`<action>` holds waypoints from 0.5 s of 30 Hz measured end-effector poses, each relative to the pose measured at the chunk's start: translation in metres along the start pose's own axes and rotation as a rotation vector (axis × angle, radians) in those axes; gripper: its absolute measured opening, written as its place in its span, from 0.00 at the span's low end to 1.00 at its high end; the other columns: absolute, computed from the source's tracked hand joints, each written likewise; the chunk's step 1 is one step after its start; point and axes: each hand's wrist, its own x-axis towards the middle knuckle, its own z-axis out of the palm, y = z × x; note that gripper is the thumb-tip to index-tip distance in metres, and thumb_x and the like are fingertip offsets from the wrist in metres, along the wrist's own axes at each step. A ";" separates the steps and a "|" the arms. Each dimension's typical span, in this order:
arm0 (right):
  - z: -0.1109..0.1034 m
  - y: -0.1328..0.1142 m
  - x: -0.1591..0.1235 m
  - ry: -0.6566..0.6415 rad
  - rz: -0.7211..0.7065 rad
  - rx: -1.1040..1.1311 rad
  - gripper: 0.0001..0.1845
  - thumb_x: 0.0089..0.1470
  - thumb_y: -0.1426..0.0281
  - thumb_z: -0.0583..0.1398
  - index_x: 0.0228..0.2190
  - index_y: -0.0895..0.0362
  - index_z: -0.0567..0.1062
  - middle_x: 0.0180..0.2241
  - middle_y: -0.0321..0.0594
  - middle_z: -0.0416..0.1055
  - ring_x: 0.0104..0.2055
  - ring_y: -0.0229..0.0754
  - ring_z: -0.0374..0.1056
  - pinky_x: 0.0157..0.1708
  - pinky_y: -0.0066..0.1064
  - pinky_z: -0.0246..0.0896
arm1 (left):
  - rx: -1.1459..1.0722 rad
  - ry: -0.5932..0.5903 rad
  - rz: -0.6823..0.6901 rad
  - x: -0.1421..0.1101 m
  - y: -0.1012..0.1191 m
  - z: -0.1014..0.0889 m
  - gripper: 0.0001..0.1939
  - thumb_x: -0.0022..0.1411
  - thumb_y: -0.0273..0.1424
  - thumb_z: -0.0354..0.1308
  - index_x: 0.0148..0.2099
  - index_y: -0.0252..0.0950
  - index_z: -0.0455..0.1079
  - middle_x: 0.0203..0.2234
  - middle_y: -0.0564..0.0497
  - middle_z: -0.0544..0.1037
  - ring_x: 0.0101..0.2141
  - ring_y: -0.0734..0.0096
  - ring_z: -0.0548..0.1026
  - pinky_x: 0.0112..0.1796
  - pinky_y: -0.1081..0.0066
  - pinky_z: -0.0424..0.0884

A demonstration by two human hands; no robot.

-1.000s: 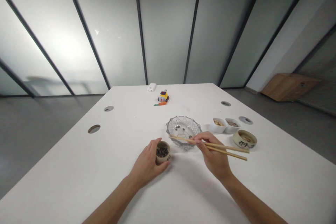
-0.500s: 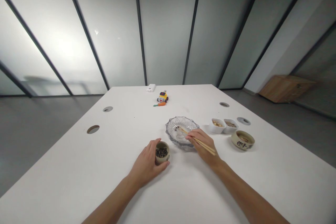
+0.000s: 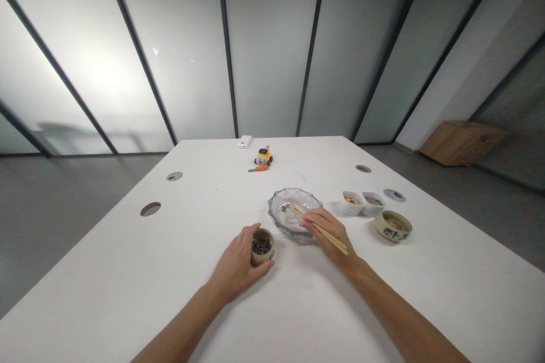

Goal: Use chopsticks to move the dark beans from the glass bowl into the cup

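My left hand is wrapped round the left side of a small cream cup standing on the table. Dark seed-like pieces lie inside it. A pair of wooden chopsticks is held in my right hand. Their tips reach down into a clear glass bowl with a scalloped rim, where a few small dark pieces show near the tips. Whether the tips grip a piece is too small to tell. My right hand covers part of the bowl's right side.
Right of the bowl stand two joined white dishes with small pale pieces. Beside them is a wider cream bowl with dark lettering. Further back on the white table are a toy car, an orange toy carrot and a white box.
The chopstick tips have shifted very slightly within the glass bowl. My left hand keeps its hold on the cup, and the other things stay in place.
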 end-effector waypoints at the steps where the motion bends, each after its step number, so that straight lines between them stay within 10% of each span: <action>1: 0.000 0.000 0.000 -0.006 -0.004 0.006 0.10 0.66 0.61 0.62 0.35 0.52 0.80 0.37 0.43 0.79 0.40 0.47 0.76 0.42 0.39 0.75 | 0.002 -0.002 -0.001 0.000 0.000 0.000 0.37 0.60 0.33 0.67 0.68 0.39 0.57 0.59 0.39 0.73 0.57 0.48 0.75 0.58 0.48 0.71; 15: -0.003 0.003 0.000 -0.098 0.008 -0.064 0.11 0.68 0.62 0.59 0.36 0.51 0.78 0.37 0.43 0.77 0.40 0.47 0.75 0.43 0.39 0.73 | 0.012 -0.007 -0.001 0.000 -0.002 0.000 0.37 0.60 0.34 0.66 0.68 0.39 0.57 0.59 0.38 0.72 0.57 0.47 0.75 0.58 0.47 0.71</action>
